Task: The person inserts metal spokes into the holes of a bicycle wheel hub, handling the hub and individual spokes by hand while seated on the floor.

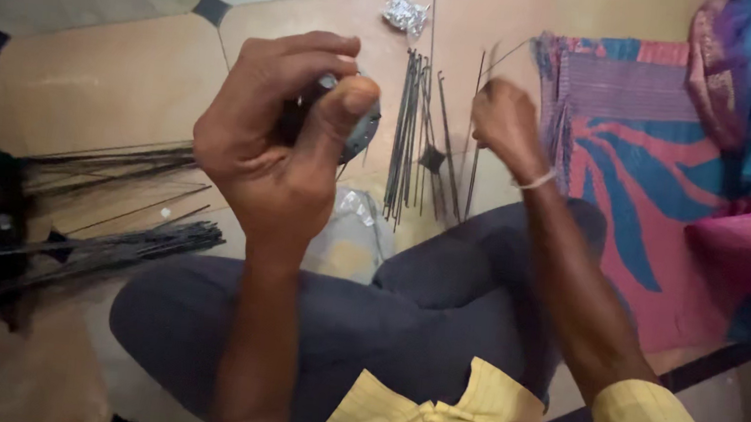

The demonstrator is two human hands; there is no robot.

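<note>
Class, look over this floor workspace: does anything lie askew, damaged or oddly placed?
Nothing looks damaged. The thin metal rods on the tiled floor lie loosely fanned rather than bundled, and a crumpled foil scrap sits beyond them. The left hand grips a dark round part; the right hand pinches one rod.

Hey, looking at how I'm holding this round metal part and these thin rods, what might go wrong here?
1. The right hand pinches one thin rod near its top; the long free end may swing and snag the loose rods lying on the floor.
2. The left hand covers most of the round metal part, so lining up the rod is partly blind and the fingers could get poked.
3. The rod bundles lie close to the knee and may get kicked and scattered.
</note>
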